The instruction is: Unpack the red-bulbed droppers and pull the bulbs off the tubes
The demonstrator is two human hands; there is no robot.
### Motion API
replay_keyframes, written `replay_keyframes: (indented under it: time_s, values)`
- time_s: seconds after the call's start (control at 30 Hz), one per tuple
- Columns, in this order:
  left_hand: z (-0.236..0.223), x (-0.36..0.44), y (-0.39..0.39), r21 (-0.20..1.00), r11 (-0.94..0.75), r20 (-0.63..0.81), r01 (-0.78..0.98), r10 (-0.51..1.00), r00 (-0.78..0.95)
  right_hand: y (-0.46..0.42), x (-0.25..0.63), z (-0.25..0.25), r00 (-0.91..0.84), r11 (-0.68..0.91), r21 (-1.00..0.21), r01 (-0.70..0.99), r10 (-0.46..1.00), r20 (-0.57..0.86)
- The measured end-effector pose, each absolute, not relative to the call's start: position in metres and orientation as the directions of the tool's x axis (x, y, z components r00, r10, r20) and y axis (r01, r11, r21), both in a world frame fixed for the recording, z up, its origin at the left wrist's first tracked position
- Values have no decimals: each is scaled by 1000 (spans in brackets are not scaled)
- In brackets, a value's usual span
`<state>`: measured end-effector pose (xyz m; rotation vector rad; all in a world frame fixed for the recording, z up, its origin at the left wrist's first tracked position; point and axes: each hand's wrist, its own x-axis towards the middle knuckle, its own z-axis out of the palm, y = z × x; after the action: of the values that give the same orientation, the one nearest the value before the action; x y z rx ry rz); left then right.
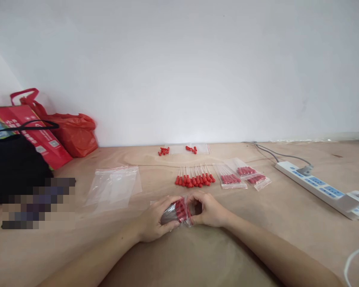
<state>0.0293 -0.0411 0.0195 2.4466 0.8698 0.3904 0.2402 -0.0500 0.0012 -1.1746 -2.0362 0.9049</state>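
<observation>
Between both hands is a clear zip bag (181, 210) holding red-tipped sticks, lying sideways with its zip end toward the right. My left hand (154, 221) wraps round the bag's body. At the zip end, the thumb and fingers of my right hand (211, 210) are curled around the edge. Just beyond lies a row of loose pale sticks with red tips (196, 179). To its right are several filled zip bags (231, 177) with red tips inside. Flat on the left are clear zip bags (115, 187) with no sticks visible in them.
Small red pieces (164, 151) lie at the back beside another clear bag (178, 148). A white power strip (312, 185) with grey cables runs along the right. Red bags (74, 133) and a black bag (16, 167) stand at left, near a blurred-out object (38, 203).
</observation>
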Motion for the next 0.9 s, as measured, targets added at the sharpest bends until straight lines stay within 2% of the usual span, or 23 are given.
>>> replay_keyframes:
  time_s: [0.23, 0.43, 0.6, 0.7, 0.77, 0.9]
  values:
    - [17, 27, -41, 531, -641, 62, 555, 682, 729, -51, 242, 6, -463, 438, -734, 519, 866, 190]
    - [15, 25, -40, 517, -638, 66, 571, 694, 717, -54, 242, 10, -546, 377, -809, 451, 833, 84]
    - [14, 25, -39, 509, -641, 58, 575, 692, 720, -56, 244, 14, -575, 438, -765, 471, 811, 110]
    - [14, 25, -39, 506, -643, 46, 575, 685, 727, -56, 244, 12, -553, 364, -819, 444, 830, 69]
    - [15, 25, -40, 509, -646, 38, 569, 677, 735, -53, 245, 8, -557, 282, -888, 364, 830, 35]
    - [18, 25, -41, 511, -634, 23, 581, 685, 728, -42, 257, 4, -566, 20, -984, 175, 820, -84]
